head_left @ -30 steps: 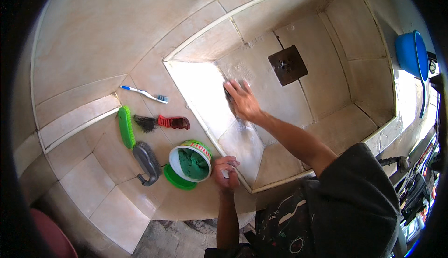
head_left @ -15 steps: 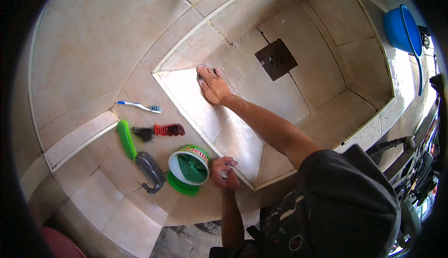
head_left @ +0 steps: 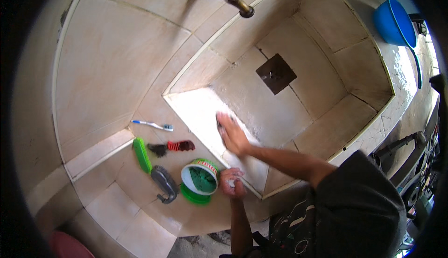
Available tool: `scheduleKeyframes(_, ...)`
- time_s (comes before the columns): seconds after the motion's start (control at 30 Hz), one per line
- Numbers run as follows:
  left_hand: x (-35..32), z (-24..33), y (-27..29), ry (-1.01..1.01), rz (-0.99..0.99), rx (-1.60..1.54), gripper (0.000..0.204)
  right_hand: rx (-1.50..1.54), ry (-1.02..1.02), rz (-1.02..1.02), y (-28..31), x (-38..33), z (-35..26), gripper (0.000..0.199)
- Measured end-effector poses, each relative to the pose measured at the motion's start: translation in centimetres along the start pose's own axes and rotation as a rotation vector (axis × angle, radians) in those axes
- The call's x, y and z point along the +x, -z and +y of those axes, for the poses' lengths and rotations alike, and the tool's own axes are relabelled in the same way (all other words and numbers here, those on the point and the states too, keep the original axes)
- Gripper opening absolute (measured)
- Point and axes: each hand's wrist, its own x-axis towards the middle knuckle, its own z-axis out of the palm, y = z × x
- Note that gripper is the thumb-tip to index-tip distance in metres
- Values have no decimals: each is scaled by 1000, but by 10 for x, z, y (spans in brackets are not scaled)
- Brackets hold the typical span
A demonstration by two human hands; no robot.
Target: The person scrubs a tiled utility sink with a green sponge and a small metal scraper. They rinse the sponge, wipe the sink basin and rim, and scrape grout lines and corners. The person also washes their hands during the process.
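Note:
My right hand (head_left: pixel 233 134) presses flat-fingered on the wet, whitish left wall (head_left: pixel 193 106) of a tiled basin. A dark edge, seemingly of a scrubbing pad (head_left: pixel 219 122), shows under its fingertips; the rest is hidden. My left hand (head_left: pixel 232 182) rests by the basin's near-left rim, its fingers curled and smeared with white. Whatever lies inside its grasp is unclear. Just left of it, an open white tub (head_left: pixel 187 177) of green paste leans tilted on its green lid (head_left: pixel 193 197).
Left of the tub lie a toothbrush (head_left: pixel 153 125), a red-handled brush (head_left: pixel 181 145), a green brush (head_left: pixel 142 155) and a grey-handled brush (head_left: pixel 164 183). A brass tap (head_left: pixel 238 3) juts over the basin, which has a dark square drain (head_left: pixel 276 73). A blue dipper (head_left: pixel 394 22) stands on the right ledge.
My right hand has slid along the basin wall from its far corner toward me. The left hand stays beside the tub. The view has shifted, bringing more of the tap into sight.

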Motion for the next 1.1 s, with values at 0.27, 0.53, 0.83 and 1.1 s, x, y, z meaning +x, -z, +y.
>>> scheduleKeyframes(0.27,-4,0,-1,91,76,-117,10,114,232,50,-8,-13,13,46)
scheduleKeyframes(0.53,-2,2,-8,125,181,-137,16,85,106,128,-9,-38,1,49)
scheduleKeyframes(0.83,-2,6,-7,124,165,-175,15,51,141,119,-3,-14,-10,46)
scheduleKeyframes(1.1,-3,6,-7,131,206,-233,17,89,-21,69,-2,-33,-2,45)
